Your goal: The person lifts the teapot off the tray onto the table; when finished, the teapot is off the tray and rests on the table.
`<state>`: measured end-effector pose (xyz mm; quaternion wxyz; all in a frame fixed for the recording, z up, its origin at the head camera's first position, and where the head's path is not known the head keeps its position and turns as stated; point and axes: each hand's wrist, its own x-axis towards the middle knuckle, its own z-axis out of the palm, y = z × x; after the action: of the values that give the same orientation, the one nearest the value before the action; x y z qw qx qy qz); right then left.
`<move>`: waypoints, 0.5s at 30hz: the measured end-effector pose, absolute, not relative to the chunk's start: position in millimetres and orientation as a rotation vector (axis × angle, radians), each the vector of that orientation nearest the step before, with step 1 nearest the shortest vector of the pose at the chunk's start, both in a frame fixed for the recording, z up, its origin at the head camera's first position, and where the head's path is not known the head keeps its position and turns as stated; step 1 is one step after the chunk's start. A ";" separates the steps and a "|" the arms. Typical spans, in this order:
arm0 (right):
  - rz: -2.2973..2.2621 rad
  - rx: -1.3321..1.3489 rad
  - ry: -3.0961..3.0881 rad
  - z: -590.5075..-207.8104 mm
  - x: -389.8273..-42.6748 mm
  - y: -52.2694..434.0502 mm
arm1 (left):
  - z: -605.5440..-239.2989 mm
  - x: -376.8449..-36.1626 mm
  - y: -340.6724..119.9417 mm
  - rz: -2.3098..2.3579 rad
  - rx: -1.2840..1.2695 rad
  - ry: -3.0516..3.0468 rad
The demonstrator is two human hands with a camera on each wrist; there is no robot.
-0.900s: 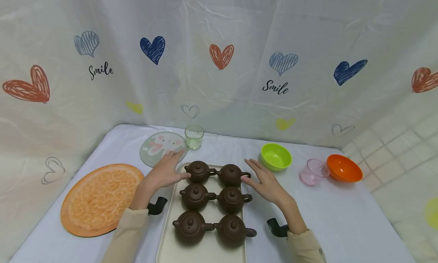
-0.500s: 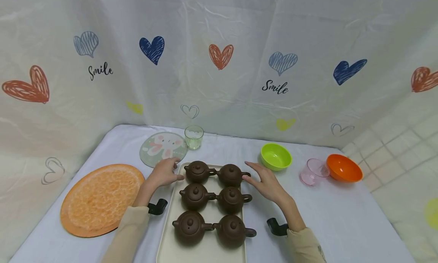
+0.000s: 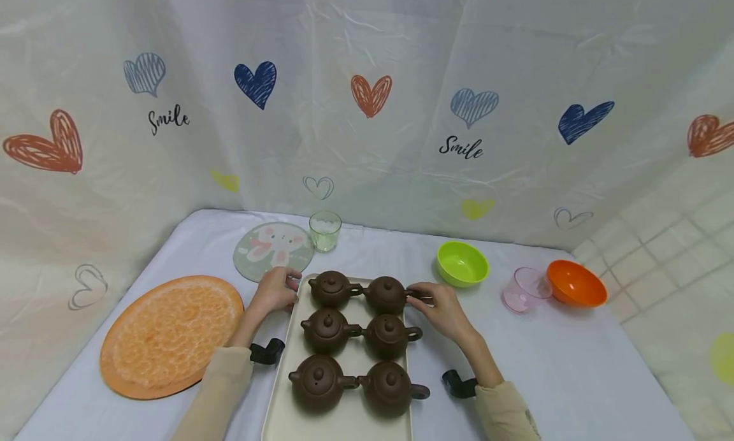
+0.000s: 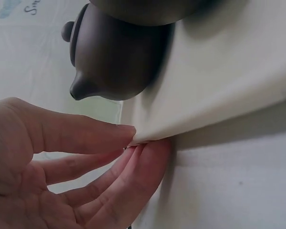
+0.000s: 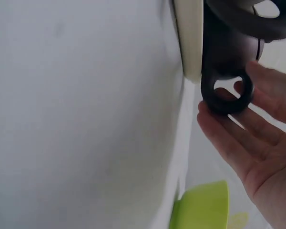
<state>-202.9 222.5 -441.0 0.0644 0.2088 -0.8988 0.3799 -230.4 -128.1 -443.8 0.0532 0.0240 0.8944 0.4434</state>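
Several dark brown teapots stand in two columns on a cream tray (image 3: 312, 426) in the head view. My left hand (image 3: 273, 290) is at the tray's far left edge; in the left wrist view its thumb (image 4: 93, 134) lies on the rim and the fingers are under it, pinching the edge. Close by stands the far left teapot (image 3: 331, 289), untouched. At the far right teapot (image 3: 384, 295), my right hand (image 3: 444, 310) holds the looped handle (image 5: 227, 106); the right wrist view shows the thumb on one side and fingers behind the loop.
Left of the tray lie an orange round mat (image 3: 172, 336) and a grey-green rabbit mat (image 3: 260, 256). Behind it is a clear green glass (image 3: 325, 236). Rightward stand a lime bowl (image 3: 462, 269), a pink glass (image 3: 522, 294) and an orange bowl (image 3: 579, 288).
My left hand has come down from beside the far left teapot to the tray's edge and pinched it. My right hand has closed in on the far right teapot's handle.
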 end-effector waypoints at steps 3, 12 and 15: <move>1.163 0.613 -2.694 -440.7 -202.6 220.0 | -444.5 -230.6 -128.7 1.423 0.037 2.645; 1.177 0.567 -2.720 -441.0 -206.9 220.9 | -447.1 -232.2 -129.4 1.496 -0.016 2.551; 1.165 0.590 -2.732 -440.3 -209.4 221.8 | -447.7 -231.8 -129.3 1.505 -0.006 2.541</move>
<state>-209.4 221.8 -440.3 0.0568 0.1944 -0.9009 0.3840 -231.8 -129.3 -447.7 0.0938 -0.0019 0.8566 0.5074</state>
